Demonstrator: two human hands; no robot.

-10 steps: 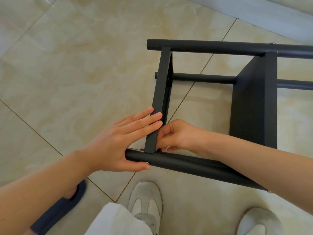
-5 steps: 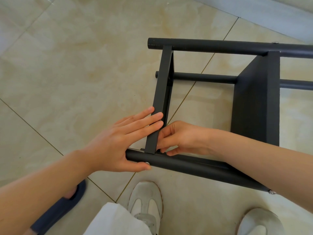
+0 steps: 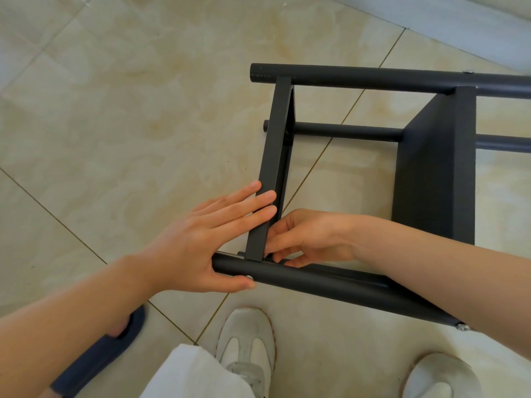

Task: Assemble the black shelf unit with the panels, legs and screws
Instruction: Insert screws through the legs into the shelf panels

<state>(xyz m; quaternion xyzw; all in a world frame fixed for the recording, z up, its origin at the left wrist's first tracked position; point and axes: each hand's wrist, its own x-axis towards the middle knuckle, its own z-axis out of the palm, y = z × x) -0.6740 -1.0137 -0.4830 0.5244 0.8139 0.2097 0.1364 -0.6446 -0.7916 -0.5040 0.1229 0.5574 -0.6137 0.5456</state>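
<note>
At centre and right of the frame, the black shelf unit [image 3: 330, 285] lies sideways on the floor [image 3: 115, 110], its legs [image 3: 373, 79] and middle panel [image 3: 425, 182] joined and the rest cut off at the right edge. The left hand [image 3: 201, 242] presses straight fingers on the end panel [image 3: 270, 168]. The right hand [image 3: 310, 239] curls at the panel's lower joint; whether it pinches a screw is hidden.

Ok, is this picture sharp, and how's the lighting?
Head view: the left hand, right hand and black panel are sharp, no motion blur; light is soft and even, with a pale sheen on the floor tiles upper left and only faint shadows.
</note>
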